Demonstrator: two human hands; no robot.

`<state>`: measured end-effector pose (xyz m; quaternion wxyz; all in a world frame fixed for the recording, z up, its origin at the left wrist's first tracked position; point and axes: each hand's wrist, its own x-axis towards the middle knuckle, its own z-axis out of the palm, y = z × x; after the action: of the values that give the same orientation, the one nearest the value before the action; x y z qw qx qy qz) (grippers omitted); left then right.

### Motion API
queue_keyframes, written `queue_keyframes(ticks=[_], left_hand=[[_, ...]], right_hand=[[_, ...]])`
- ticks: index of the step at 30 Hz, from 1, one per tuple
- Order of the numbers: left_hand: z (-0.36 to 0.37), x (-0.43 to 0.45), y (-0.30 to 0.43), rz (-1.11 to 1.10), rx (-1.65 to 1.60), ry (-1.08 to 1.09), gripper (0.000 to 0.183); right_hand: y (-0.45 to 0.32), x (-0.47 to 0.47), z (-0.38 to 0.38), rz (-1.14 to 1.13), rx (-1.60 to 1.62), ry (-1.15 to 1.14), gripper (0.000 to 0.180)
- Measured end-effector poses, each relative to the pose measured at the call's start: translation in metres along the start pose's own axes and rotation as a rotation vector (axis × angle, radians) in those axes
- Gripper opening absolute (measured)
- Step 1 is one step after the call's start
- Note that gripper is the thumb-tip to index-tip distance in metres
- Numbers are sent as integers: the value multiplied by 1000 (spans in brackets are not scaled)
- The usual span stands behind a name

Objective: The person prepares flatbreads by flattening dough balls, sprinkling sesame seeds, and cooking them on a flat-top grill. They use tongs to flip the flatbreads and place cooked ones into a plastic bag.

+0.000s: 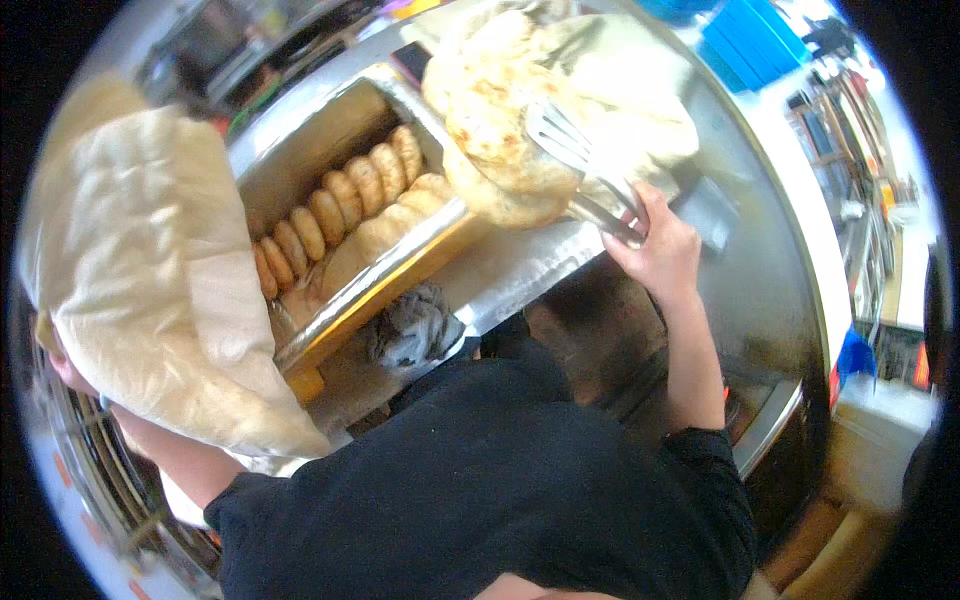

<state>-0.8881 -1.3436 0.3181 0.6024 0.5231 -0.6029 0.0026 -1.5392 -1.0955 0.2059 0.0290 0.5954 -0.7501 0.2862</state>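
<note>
Several round browned flatbreads [510,135] hang over the right end of a metal bin [375,274], held in metal tongs [566,142] with a slotted head. My right hand [660,244] is closed on the handles of the tongs. Inside the bin, more round breads [345,199] stand on edge in a row, with other breads lying beside them. At the far left my left hand [67,367] is mostly hidden behind a thick cream cloth [165,277], which it holds up over the bin's left end.
Pale cloth [622,82] lies on the metal counter [757,262] behind the breads. A crumpled grey rag [420,326] sits at the bin's near side. Farther off at the upper right is a blue container [750,45]. A cardboard box [870,442] stands at the lower right.
</note>
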Motion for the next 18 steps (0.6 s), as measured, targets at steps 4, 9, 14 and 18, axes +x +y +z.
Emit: queue_keyframes(ticks=[4, 9, 14, 18], left_hand=[[-63, -46, -4, -115, 427, 182, 40], [-24, -104, 98, -46, 1057, 158, 36], [114, -162, 178, -248, 126, -588, 35], [154, -195, 129, -637, -49, -841, 47]], right_hand=[[-10, 63, 18, -217, 19, -124, 51], [-40, 121, 45, -514, 39, -288, 49], [-59, 157, 92, -765, -7, -414, 48], [-109, 167, 127, -990, -91, -493, 39]])
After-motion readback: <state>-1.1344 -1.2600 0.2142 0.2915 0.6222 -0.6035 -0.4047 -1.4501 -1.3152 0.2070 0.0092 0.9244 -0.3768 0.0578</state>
